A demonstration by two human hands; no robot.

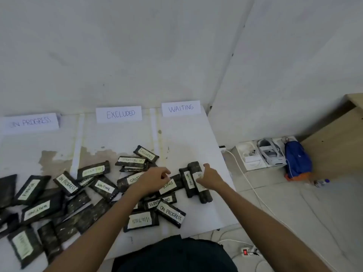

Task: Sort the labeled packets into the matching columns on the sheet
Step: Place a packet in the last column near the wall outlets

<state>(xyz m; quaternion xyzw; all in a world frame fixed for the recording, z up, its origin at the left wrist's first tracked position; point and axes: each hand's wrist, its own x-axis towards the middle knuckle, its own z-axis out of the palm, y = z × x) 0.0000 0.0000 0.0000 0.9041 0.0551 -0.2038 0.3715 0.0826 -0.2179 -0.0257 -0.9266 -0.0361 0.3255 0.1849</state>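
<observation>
Sheet (196,138): lower left to centre of frame. Packets (45,209): heaped lower left and centre. Right hand (211,178): grips rightmost packet (205,196) in the WAITING column, centre right. Left hand (153,180): fingers curled above FINISH packet (169,186); grasp indeterminate.

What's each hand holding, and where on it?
Right hand rests on the rightmost packet below the WAITING sign, fingers across its label; grip or touch, cannot tell. Left hand hovers curled, nothing visibly held.

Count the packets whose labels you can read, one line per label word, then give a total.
WAITING packets: 4
ON PROGRESS packets: 4
EXCLUDED packets: 3
FINISH packets: 2
Total: 13 readable; other labels are hidden or blurred.
</observation>
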